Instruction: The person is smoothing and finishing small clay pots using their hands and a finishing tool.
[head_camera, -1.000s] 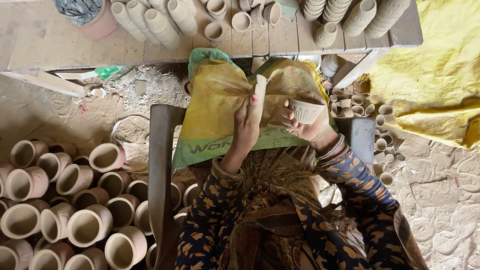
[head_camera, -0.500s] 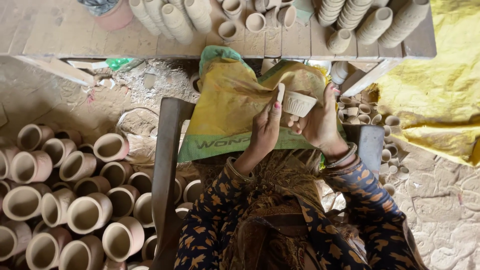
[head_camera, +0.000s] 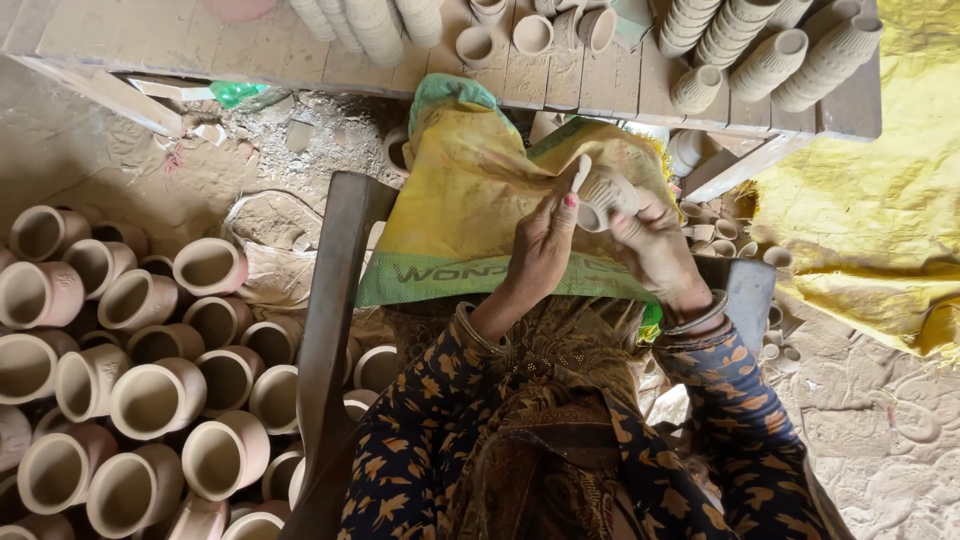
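A sack (head_camera: 470, 210) lies across my lap; above it my right grip (head_camera: 655, 250) holds a small cup (head_camera: 605, 198), my left (head_camera: 540, 245) just beside. Pots (head_camera: 150, 390) crowd the floor to my left; stacked cups (head_camera: 760, 60) lie on the bench (head_camera: 180, 45) ahead.

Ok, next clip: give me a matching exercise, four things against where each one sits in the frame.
Things:
1. small clay cup
2. big clay pots
3. stacked cups
4. yellow sack

Places:
A. on the wooden board at the top
B. spread over the lap
C. in the right hand
D. crowded on the ground at the left

Pairs: 1-C, 2-D, 3-A, 4-B. The left hand holds a small pale tool against the cup.
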